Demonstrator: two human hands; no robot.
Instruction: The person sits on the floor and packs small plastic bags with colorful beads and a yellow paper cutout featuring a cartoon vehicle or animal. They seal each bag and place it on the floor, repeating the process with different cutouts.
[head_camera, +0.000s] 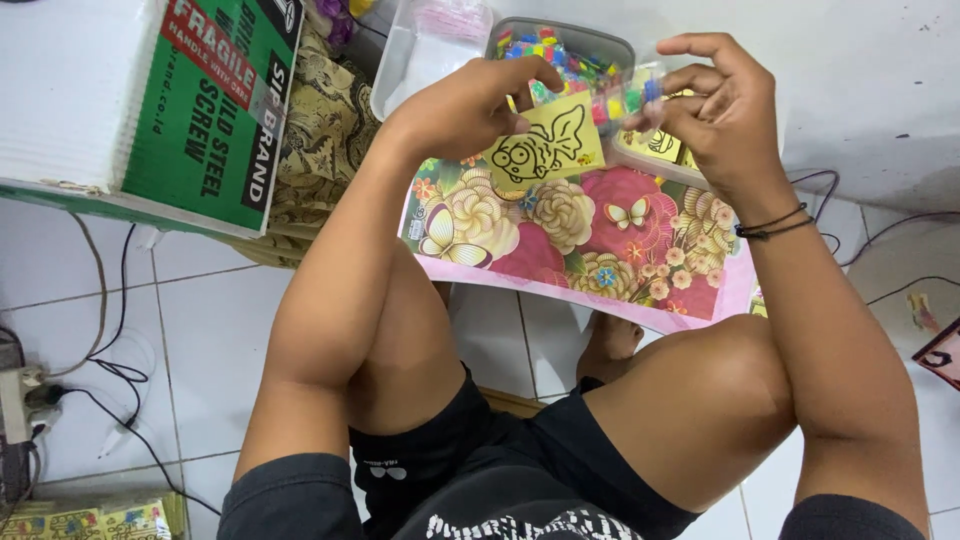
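- A person is sitting low over a white tiled floor (215, 330), knees bent, wearing dark shorts, and working with both hands above a floral sheet.
- The left hand (470, 105) is holding a small yellow card (548, 152) printed with a black outline of a cartoon fish; its fingers are pinching the card's upper left edge.
- The right hand (715, 110) is hovering just beside the card's upper right corner, its fingers curled close together around something small and bright; I cannot tell exactly what it is.
- A dark cord bracelet (772, 224) is circling the right wrist.
- The card is being held in the air above the floral sheet (585, 235), which is lying flat and showing pink flowers and butterflies.
- Behind the hands, a grey tub (600, 45) is holding many small pieces in mixed colours.
- To its left, a clear plastic tray (415, 55) is sitting near patterned cloth.
- At the far left, a green and white cardboard box (215, 110) is resting on a pale surface.
- Black cables (115, 370) are trailing across the floor at the left.
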